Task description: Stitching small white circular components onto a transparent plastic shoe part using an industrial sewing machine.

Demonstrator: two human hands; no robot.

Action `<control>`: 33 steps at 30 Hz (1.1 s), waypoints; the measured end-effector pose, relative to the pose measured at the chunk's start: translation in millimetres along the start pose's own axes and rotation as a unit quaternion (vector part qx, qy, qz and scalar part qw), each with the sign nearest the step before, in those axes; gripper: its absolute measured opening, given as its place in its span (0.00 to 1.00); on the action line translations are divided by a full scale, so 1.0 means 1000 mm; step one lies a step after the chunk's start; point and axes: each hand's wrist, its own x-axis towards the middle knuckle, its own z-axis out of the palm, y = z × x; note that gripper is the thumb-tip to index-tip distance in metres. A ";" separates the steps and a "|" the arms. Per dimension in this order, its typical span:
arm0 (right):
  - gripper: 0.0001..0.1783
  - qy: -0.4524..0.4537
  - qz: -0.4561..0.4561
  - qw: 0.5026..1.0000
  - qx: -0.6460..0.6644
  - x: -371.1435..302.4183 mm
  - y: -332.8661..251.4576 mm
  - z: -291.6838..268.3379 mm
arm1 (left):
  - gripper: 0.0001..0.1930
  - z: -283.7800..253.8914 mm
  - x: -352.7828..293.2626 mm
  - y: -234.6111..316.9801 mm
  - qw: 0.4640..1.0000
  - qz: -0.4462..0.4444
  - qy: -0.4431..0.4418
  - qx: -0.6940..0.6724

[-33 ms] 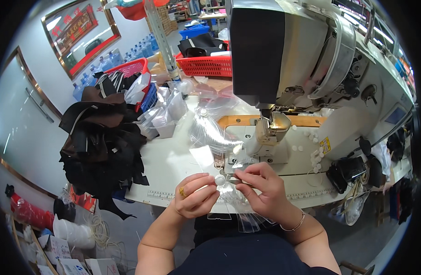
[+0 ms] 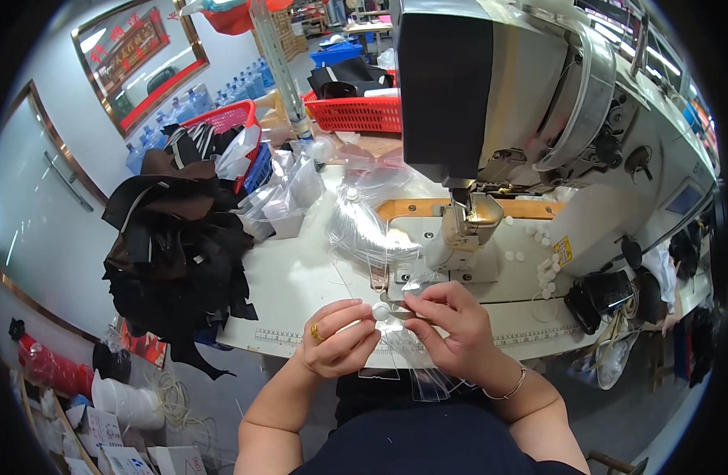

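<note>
Over the front edge of the white sewing table (image 2: 293, 285), both my hands meet at a small white round disc (image 2: 381, 311). My left hand (image 2: 338, 336) pinches it between thumb and fingers. My right hand (image 2: 453, 324) is closed on a small thin metal tool (image 2: 411, 314), its tip beside the disc; its exact kind I cannot make out. Clear plastic strips (image 2: 430, 384) fan out below the disc and hang past the table edge. Beyond my hands lies a bundle of clear plastic strips (image 2: 364, 229), with a white disc (image 2: 351, 194) at its far end.
A post-bed sewing machine (image 2: 468, 229) rises just beyond my right hand. Several white discs (image 2: 548, 277) are scattered right of it. Black material pieces (image 2: 178, 261) pile up at the left. Behind stand red baskets (image 2: 356, 115). A ruler scale (image 2: 538, 334) runs along the front edge.
A bright, shiny plastic strip that stood out beyond my left hand now shows only as a thin line. My right hand and the metal tool have shifted very slightly; the left stays put.
</note>
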 end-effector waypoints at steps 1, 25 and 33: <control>0.14 -0.001 -0.010 1.000 -0.011 0.000 0.001 0.002 | 0.08 0.001 0.000 0.001 1.000 0.001 0.001 0.001; 0.10 -0.011 0.046 0.999 0.014 0.000 -0.004 0.005 | 0.09 0.011 -0.006 0.007 0.999 0.004 0.029 -0.030; 0.10 0.021 0.065 0.998 0.015 -0.002 -0.006 0.004 | 0.08 0.013 -0.006 0.006 0.999 -0.001 0.031 -0.043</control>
